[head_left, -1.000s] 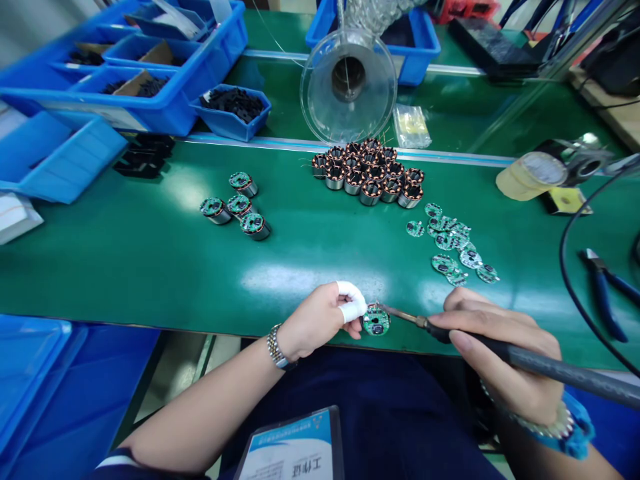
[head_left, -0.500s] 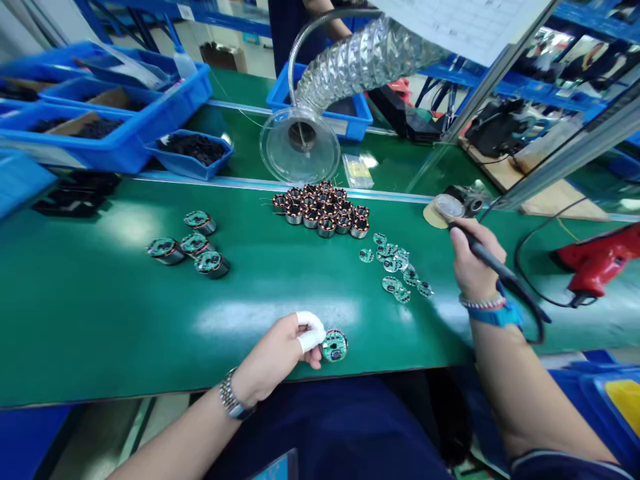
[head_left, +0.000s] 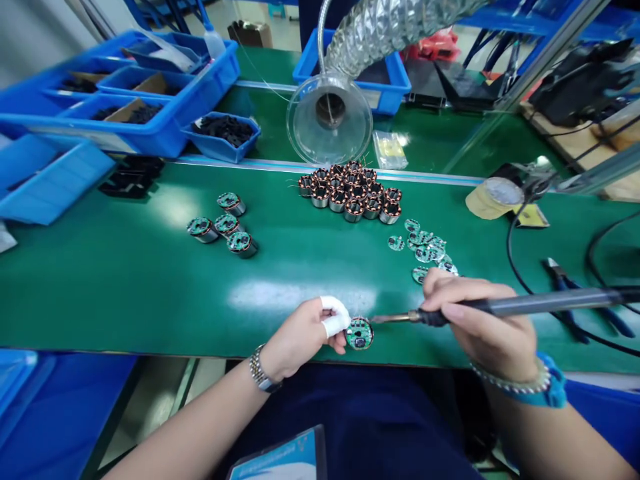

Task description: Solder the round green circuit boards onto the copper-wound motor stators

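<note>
My left hand, with white finger cots on thumb and forefinger, pinches a motor stator topped by a round green circuit board near the table's front edge. In my right hand is a soldering iron, its tip pointing left at the board's right rim; whether it touches I cannot tell. Loose round circuit boards lie just beyond the right hand, which partly covers them. Bare copper-wound stators stand grouped farther back. Several stators with boards on top stand at the left.
A fume extraction hood hangs behind the stators. Blue bins with black parts fill the back left. At the right are a round yellowish container, pliers and a black cable across the table.
My right hand has brought the soldering iron from the round container at the right over to the board's edge. My left hand keeps holding the stator. The view has shifted.
</note>
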`<state>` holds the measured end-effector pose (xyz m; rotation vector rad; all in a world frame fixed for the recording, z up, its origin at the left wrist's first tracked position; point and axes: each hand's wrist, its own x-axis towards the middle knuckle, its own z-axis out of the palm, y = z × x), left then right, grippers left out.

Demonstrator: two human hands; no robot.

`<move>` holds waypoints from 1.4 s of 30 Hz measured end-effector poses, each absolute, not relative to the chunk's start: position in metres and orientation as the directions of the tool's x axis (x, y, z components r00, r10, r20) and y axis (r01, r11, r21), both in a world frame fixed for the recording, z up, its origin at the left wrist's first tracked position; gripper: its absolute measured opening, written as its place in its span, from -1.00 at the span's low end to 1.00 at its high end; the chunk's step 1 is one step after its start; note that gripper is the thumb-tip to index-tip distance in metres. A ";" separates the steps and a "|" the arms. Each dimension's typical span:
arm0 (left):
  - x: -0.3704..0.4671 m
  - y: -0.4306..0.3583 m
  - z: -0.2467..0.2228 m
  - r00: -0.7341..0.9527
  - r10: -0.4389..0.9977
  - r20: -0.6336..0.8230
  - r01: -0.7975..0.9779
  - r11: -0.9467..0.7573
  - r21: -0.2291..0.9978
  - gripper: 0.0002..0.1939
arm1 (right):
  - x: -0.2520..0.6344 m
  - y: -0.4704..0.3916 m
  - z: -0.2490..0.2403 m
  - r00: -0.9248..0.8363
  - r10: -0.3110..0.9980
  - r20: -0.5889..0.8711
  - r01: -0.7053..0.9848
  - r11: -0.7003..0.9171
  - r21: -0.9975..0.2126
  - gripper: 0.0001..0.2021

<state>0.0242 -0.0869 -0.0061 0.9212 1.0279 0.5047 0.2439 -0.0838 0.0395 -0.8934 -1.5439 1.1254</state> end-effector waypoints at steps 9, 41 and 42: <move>0.023 -0.085 -0.003 0.466 0.723 -0.509 0.070 0.544 0.836 -0.92 | 0.241 -0.084 0.024 -0.289 0.938 0.191 0.019 0.205 -0.979 -0.87; 0.024 -0.084 0.001 0.468 0.709 -0.527 0.069 0.566 0.822 -0.91 | 0.239 -0.088 0.030 -0.236 0.947 0.220 0.030 0.234 -0.972 -0.87; 0.024 -0.084 0.001 0.467 0.708 -0.530 0.069 0.568 0.820 -0.91 | 0.240 -0.090 0.030 -0.188 0.950 0.249 0.028 0.259 -0.965 -0.85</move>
